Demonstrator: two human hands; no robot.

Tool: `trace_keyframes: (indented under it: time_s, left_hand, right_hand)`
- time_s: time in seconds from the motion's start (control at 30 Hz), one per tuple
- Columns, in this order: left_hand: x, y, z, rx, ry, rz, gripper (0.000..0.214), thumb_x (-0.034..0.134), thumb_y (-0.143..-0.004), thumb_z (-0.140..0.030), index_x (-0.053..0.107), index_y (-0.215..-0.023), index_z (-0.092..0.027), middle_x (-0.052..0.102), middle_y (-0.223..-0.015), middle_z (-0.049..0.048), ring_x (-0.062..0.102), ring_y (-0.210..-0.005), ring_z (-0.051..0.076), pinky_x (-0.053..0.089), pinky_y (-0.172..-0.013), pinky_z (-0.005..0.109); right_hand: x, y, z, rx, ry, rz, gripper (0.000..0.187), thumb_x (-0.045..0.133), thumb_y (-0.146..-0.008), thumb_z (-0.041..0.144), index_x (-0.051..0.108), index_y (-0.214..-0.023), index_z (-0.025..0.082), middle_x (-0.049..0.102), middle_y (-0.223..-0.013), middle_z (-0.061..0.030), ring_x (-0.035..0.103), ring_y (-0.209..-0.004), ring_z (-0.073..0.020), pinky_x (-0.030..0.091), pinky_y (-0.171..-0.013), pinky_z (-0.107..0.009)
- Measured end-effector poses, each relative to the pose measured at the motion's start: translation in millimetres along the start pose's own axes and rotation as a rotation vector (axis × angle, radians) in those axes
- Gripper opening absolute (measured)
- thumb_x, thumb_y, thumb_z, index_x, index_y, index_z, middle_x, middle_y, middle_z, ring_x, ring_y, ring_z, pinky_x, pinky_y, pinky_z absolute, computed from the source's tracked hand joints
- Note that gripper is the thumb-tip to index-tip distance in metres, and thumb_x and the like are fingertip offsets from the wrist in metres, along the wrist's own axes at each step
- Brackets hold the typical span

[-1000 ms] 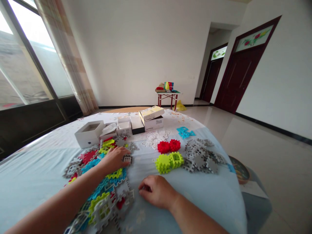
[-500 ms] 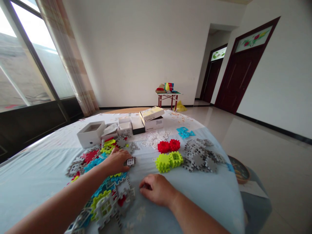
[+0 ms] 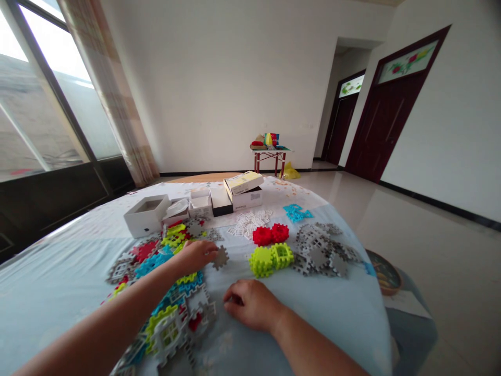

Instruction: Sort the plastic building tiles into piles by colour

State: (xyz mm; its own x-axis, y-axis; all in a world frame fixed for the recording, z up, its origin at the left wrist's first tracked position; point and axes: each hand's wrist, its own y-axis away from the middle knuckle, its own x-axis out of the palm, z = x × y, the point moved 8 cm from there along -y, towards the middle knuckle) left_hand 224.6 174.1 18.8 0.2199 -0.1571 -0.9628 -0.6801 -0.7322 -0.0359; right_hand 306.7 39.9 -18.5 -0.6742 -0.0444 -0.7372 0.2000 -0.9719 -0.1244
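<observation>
My left hand (image 3: 199, 256) reaches over a mixed heap of interlocking plastic tiles, its fingers closed on the edge of a grey notched tile (image 3: 221, 258). The heap has blue tiles (image 3: 156, 259), red tiles (image 3: 145, 251), lime-green tiles (image 3: 173, 236) and grey ones with window frames, partly hidden under my left arm. My right hand (image 3: 250, 305) rests on the tablecloth right of the heap. Its fingers are curled in a loose fist, and nothing shows in them. Ahead of it lie lime-green tiles (image 3: 261, 261), red tiles (image 3: 262, 236) and a pile of grey tiles (image 3: 319, 250).
White window pieces (image 3: 250, 223) and a few blue tiles (image 3: 297, 212) lie farther back. Behind the heap stand an open white box (image 3: 146, 222), smaller boxes and a box with a tilted lid (image 3: 245, 181). A stool (image 3: 410, 324) stands beyond the table's right edge.
My left hand has shifted slightly right, and a solid grey tile now shows at its fingertips. The white window piece seen there before is out of sight. My right hand stays put.
</observation>
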Motion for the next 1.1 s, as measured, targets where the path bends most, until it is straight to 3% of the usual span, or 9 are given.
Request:
trace_keyframes:
  time_s: [0.17,0.3,0.47,0.6,0.7,0.8,0.93,1.0,1.1]
  left_hand:
    - [1.4,-1,4,-0.056,-0.073,0.006,0.042,0.042,-0.073,-0.051,0.061,-0.099,-0.025,0.068,-0.089,0.0048,0.059,-0.088,0.024,0.038,-0.080,0.038]
    - [11.5,-2,4,-0.067,-0.130,0.018,0.058,0.053,-0.060,-0.059,0.059,-0.105,-0.023,0.066,-0.096,0.0086,0.058,-0.093,0.029,0.036,-0.084,0.043]
    - [18.6,-1,2,-0.044,-0.187,0.006,0.057,0.061,-0.053,-0.054,0.062,-0.100,-0.021,0.063,-0.102,0.0128,0.055,-0.098,0.032,0.033,-0.088,0.047]
    - [5.5,-6,7,-0.061,-0.204,-0.054,0.056,0.056,-0.059,-0.053,0.060,-0.103,-0.019,0.062,-0.101,0.0135,0.054,-0.098,0.033,0.034,-0.087,0.049]
    - [-9.8,-12,-2,-0.086,-0.038,-0.103,0.062,0.048,-0.065,-0.058,0.054,-0.111,-0.016,0.063,-0.100,0.0114,0.058,-0.090,0.026,0.041,-0.081,0.038]
    - [-13.4,-14,-40,-0.040,0.230,-0.035,0.063,0.049,-0.066,-0.056,0.049,-0.116,-0.018,0.064,-0.095,0.0070,0.059,-0.077,0.018,0.045,-0.069,0.028]
    - [-1.4,-13,-130,0.225,0.291,0.182,0.050,0.053,-0.066,-0.050,0.055,-0.109,-0.025,0.064,-0.098,0.0023,0.058,-0.074,0.015,0.044,-0.065,0.025]
    - [1.6,-19,-169,0.332,0.258,0.178,0.044,0.054,-0.067,-0.048,0.058,-0.104,-0.024,0.064,-0.097,0.0027,0.058,-0.075,0.015,0.044,-0.066,0.026]
    - [1.7,-40,-210,0.389,0.245,0.040,0.052,0.058,-0.063,-0.048,0.058,-0.108,-0.022,0.065,-0.098,0.0062,0.059,-0.082,0.020,0.045,-0.071,0.029]
  right_hand:
    - [1,-1,-2,-0.013,-0.004,-0.007,0.023,0.053,-0.075,0.027,0.067,-0.091,0.019,0.066,-0.080,-0.0035,0.060,-0.072,-0.0131,0.042,-0.068,-0.019]
    - [0,-1,-1,-0.019,-0.011,-0.011,0.023,0.053,-0.074,0.027,0.067,-0.090,0.019,0.066,-0.080,-0.0037,0.060,-0.071,-0.0131,0.043,-0.067,-0.019]
    - [-1,0,-2,-0.018,-0.012,-0.012,0.023,0.054,-0.074,0.027,0.067,-0.091,0.019,0.067,-0.080,-0.0034,0.060,-0.071,-0.0130,0.043,-0.068,-0.019]
    - [-1,-2,-1,-0.015,0.010,-0.006,0.024,0.054,-0.074,0.029,0.067,-0.092,0.020,0.068,-0.080,-0.0025,0.061,-0.071,-0.0128,0.043,-0.068,-0.019]
    - [-2,-3,1,-0.019,0.059,-0.002,0.022,0.053,-0.074,0.029,0.067,-0.090,0.022,0.068,-0.079,-0.0013,0.060,-0.073,-0.0134,0.042,-0.067,-0.020]
    - [-3,-4,1,-0.005,0.108,0.008,0.020,0.053,-0.073,0.029,0.067,-0.086,0.023,0.068,-0.077,-0.0002,0.060,-0.072,-0.0144,0.041,-0.065,-0.021]
    - [-5,-4,2,-0.025,0.073,-0.032,0.020,0.054,-0.071,0.029,0.066,-0.086,0.022,0.067,-0.076,0.0004,0.059,-0.067,-0.0128,0.040,-0.062,-0.019]
    - [-6,-4,1,-0.044,0.054,-0.060,0.018,0.054,-0.071,0.028,0.066,-0.083,0.022,0.066,-0.073,0.0007,0.058,-0.065,-0.0123,0.040,-0.061,-0.019]
    - [0,-5,-6,-0.038,0.065,-0.052,0.016,0.053,-0.071,0.030,0.064,-0.074,0.019,0.064,-0.067,-0.0004,0.057,-0.063,-0.0141,0.040,-0.060,-0.021]
